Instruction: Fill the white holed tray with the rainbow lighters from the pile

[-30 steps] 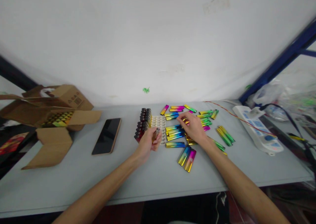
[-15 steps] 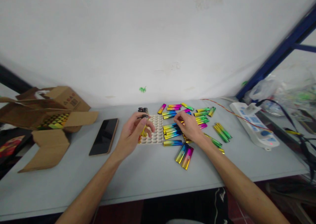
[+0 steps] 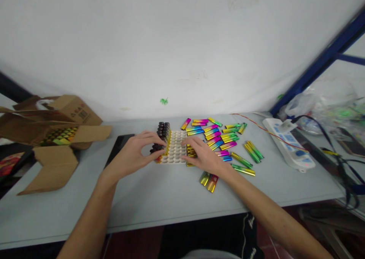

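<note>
At mid-bench, white perforated tray lies flat on the bench; clock positions read from its centre, 12 toward the wall. Black-capped pieces stand in rows along its 9 to 11 o'clock side, close-packed, yellow bodies showing below the caps. Bare sockets fill the rest.

Left hand, at 9 o'clock: thumb and forefinger curve around the near end of the black-capped rows, tips close together; cannot tell whether they grip a piece. Right hand, at 3 o'clock: thumb and fingers spread, tips by the tray's edge, nothing seen held between them.

Metallic-coloured pieces lie loose from 1 to 4 o'clock; a pair rests apart near 4 to 5.

Handling, judged by eye: metallic pieces probably light, stiff, slick; likely to slide or roll under a glancing touch. Best hold: mid-length, across opposite long sides. Black-capped pieces look top-exposed and easily jostled; take by the cap, lift straight. Tray looks thin and light, likely to shift if pushed; steady by opposite rims.

Phone at 9, beyond it an open carton; power strip at 3.
</note>
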Tool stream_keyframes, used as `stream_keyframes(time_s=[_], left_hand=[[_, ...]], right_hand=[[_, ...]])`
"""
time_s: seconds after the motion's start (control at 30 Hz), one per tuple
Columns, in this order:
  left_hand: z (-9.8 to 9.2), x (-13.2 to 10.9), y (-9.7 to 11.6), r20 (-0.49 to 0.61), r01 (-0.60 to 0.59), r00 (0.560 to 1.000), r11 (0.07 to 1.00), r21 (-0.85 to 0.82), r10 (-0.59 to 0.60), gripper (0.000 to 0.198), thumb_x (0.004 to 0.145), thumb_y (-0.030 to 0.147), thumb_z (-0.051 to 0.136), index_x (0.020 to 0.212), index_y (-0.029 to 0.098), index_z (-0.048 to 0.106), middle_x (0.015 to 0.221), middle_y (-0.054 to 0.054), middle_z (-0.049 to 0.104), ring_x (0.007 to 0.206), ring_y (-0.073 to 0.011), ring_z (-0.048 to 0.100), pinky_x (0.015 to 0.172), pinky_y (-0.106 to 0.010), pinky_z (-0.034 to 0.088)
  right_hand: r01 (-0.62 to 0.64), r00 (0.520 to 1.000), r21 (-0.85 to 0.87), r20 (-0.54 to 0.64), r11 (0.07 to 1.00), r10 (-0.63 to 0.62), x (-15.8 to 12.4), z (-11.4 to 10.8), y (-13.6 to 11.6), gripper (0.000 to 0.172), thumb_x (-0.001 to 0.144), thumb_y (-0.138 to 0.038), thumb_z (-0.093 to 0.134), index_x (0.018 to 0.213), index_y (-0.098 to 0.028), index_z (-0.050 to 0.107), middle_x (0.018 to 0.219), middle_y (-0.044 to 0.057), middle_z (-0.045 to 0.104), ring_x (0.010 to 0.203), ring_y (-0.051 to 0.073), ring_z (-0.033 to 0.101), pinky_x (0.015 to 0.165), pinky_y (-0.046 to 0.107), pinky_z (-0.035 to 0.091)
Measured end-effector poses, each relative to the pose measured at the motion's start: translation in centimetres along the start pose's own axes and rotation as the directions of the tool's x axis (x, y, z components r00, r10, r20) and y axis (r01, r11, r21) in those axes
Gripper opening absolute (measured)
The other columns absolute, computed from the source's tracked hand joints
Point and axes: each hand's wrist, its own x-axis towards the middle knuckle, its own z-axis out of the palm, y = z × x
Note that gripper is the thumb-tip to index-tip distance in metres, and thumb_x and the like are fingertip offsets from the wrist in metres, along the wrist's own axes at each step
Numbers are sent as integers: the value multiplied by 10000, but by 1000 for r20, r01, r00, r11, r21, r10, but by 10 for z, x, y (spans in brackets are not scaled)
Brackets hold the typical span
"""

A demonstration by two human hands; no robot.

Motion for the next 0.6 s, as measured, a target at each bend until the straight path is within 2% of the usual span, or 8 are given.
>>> stream_keyframes(time_s=[0.1,0.2,0.4,0.6], left_hand=[[1,-3,-6,76,-42,996,995,87,36,247,944,447,691,1019,239,803,1058,-65,764,1075,-246,676,996,-386,541],[3,-7,-14,88,-35,996,986,164,20,262,941,473,693,1023,260,821,1111,-72,711,1064,-246,662,990,-396,534],[4,-10,-19,105,-34,994,979,199,13,282,955,507,687,1043,281,830,1201,-85,637,1133,-261,627,1044,-443,501],[3,-10,-19,145,-65,989,974,219,33,289,962,525,676,1061,302,832,1247,-81,630,1183,-264,609,1055,-432,491]], right_hand=[[82,995,2,48,997,-82,-1,9,-5,330,999,-378,695,1267,-223,580,1289,142,650,1250,284,615,1070,476,556],[94,994,-1,55,996,-94,-2,14,-5,273,1021,-360,662,1254,-236,595,1295,137,650,1259,282,606,1076,481,550],[58,998,-14,-24,998,-58,0,6,3,240,1006,-311,685,1226,-246,613,1317,130,643,1262,278,612,1083,487,543],[18,994,-31,-103,999,-22,4,-7,9,62,1031,-253,632,1087,-251,658,1265,110,679,1223,265,642,1069,486,537]])
